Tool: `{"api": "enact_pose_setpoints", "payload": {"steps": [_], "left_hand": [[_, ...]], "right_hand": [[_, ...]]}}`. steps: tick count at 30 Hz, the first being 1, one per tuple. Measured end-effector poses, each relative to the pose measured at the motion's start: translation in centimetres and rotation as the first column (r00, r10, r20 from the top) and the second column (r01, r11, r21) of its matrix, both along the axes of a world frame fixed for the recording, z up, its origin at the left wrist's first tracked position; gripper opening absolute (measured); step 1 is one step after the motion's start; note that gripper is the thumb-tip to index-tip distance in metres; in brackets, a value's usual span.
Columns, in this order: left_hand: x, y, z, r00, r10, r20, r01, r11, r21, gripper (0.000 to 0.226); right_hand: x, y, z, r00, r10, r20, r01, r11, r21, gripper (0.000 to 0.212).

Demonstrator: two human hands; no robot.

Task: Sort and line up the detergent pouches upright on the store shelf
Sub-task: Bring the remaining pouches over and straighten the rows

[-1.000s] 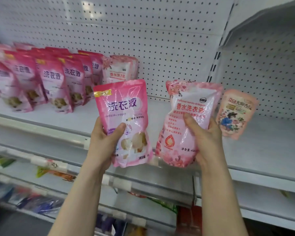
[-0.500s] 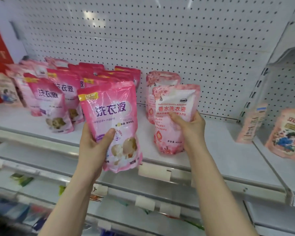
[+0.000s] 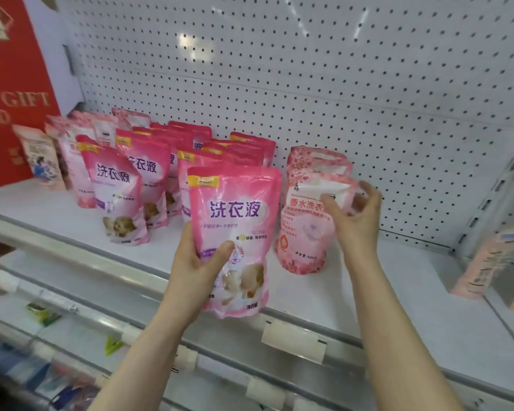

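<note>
My left hand (image 3: 195, 264) grips a bright pink detergent pouch (image 3: 235, 221) by its lower left and holds it upright over the front edge of the white shelf (image 3: 398, 295). To its right a pale floral pouch (image 3: 304, 235) stands on the shelf. My right hand (image 3: 355, 221) is at that pouch's upper right corner with its fingers spread, thumb in front and fingers behind. A second floral pouch (image 3: 318, 161) stands right behind it. Rows of matching bright pink pouches (image 3: 122, 188) stand upright to the left.
The white pegboard back wall (image 3: 339, 84) is close behind the pouches. Peach pouches stand at the far left (image 3: 40, 161) and the far right (image 3: 484, 262). A red gift sign (image 3: 12, 84) borders the left end. Price tag holders (image 3: 294, 339) line the shelf's front rail.
My view has swung left along the shelf. My right hand has set the floral pouch down in front of the other floral one and loosened its fingers. My left hand still carries the bright pink pouch.
</note>
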State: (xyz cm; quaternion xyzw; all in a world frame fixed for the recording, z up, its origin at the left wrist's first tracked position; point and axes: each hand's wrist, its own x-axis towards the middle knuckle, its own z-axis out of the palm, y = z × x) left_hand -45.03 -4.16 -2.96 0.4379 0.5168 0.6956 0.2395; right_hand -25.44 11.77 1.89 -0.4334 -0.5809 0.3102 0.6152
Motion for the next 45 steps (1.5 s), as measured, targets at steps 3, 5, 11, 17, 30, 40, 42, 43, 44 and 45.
{"api": "enact_pose_setpoints", "payload": {"steps": [3, 5, 11, 17, 30, 40, 42, 43, 44, 45], "left_hand": [[0.5, 0.7, 0.3, 0.99, -0.058, -0.126, 0.059, 0.998, 0.003, 0.045], [0.8, 1.3, 0.5, 0.983, -0.104, -0.152, 0.106, 0.994, 0.005, 0.046], [-1.4, 1.5, 0.6, 0.96, -0.199, -0.195, 0.198, 0.98, -0.021, 0.046], [-9.5, 0.0, 2.3, 0.926, -0.166, -0.34, 0.17, 0.985, -0.017, 0.044], [-28.4, 4.0, 9.0, 0.213, 0.237, -0.948, -0.151, 0.967, 0.208, 0.023], [-28.4, 6.4, 9.5, 0.362, 0.262, -0.895, -0.1, 0.965, 0.243, 0.034], [-28.4, 6.5, 9.1, 0.362, 0.28, -0.889, -0.113, 0.96, 0.257, 0.034], [-28.5, 6.5, 9.0, 0.362, 0.287, -0.887, -0.115, 0.958, 0.263, 0.033], [-28.5, 6.5, 9.0, 0.362, 0.292, -0.885, -0.116, 0.957, 0.268, 0.031], [-28.6, 6.5, 9.0, 0.36, 0.297, -0.884, -0.115, 0.955, 0.274, 0.03]], "right_hand": [[0.1, -3.2, 3.8, 0.973, -0.084, 0.216, -0.009, 0.919, 0.395, 0.051], [-1.3, -5.0, 5.9, 0.871, 0.054, 0.488, -0.272, 0.88, 0.388, 0.034], [-5.5, -4.6, 6.9, 0.77, 0.234, 0.594, -0.445, 0.864, 0.237, 0.011], [-11.6, -5.8, 5.7, 0.828, 0.282, 0.484, -0.448, 0.852, 0.269, 0.006], [-20.5, -6.7, 5.5, 0.771, 0.007, 0.636, -0.214, 0.945, 0.249, 0.006], [-21.6, -7.2, 6.3, 0.736, -0.149, 0.661, -0.041, 0.964, 0.262, 0.014], [-21.6, -7.4, 6.2, 0.707, -0.123, 0.696, -0.057, 0.972, 0.229, 0.011], [-21.6, -7.5, 6.1, 0.689, -0.111, 0.716, -0.061, 0.976, 0.209, 0.01], [-21.5, -7.5, 6.0, 0.677, -0.1, 0.73, -0.065, 0.979, 0.194, 0.01], [-21.4, -7.5, 5.9, 0.674, -0.084, 0.734, -0.07, 0.982, 0.177, 0.011]]}}
